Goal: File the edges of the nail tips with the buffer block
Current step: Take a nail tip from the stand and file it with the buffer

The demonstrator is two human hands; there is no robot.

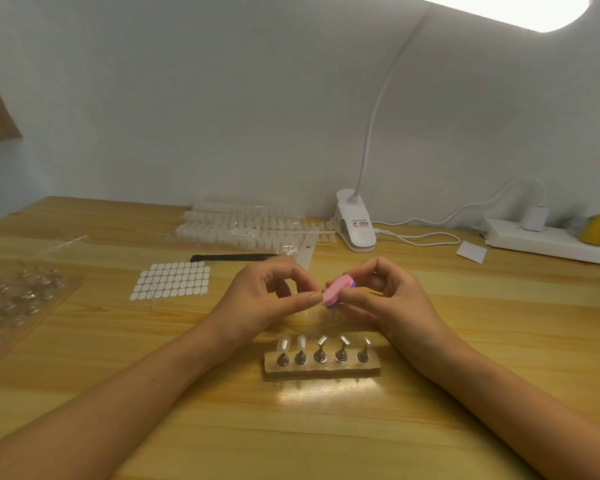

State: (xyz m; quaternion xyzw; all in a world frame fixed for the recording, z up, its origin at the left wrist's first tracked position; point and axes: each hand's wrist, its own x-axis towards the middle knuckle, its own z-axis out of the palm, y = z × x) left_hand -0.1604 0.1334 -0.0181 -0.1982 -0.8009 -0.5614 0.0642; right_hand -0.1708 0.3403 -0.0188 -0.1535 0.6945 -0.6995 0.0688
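Pink on top with a purple layer under it, the buffer block (331, 289) is held up off the desk (222, 410) between the two hands. It is tilted, and its far end is lost inside the right hand (392, 299), whose fingers are curled round it in a grip. The left hand (267, 296) has thumb and forefinger drawn together at the block's near end, the thumb touching the pink face. Whatever they pinch is too small and pale to make out, so I cannot tell whether a tip is held there. Nearer than the hands stands a low tan stand (323, 370) with five metal pegs. The two on the left carry clear nail tips (284, 344); the other three show small bare tops. To the left lies a sheet of white adhesive tabs (172, 280), and past it a black nail file (232, 257), partly hidden behind the left hand. Bagged strips of spare tips (243, 223) lie by the wall. A clear plastic tray (14, 299) at the left edge is blurred and cut off. The white clip lamp (355, 223) arches up, its lit head cut off by the top edge. A power strip (548, 239) lies at the right beside a blurred yellow object (598, 226).
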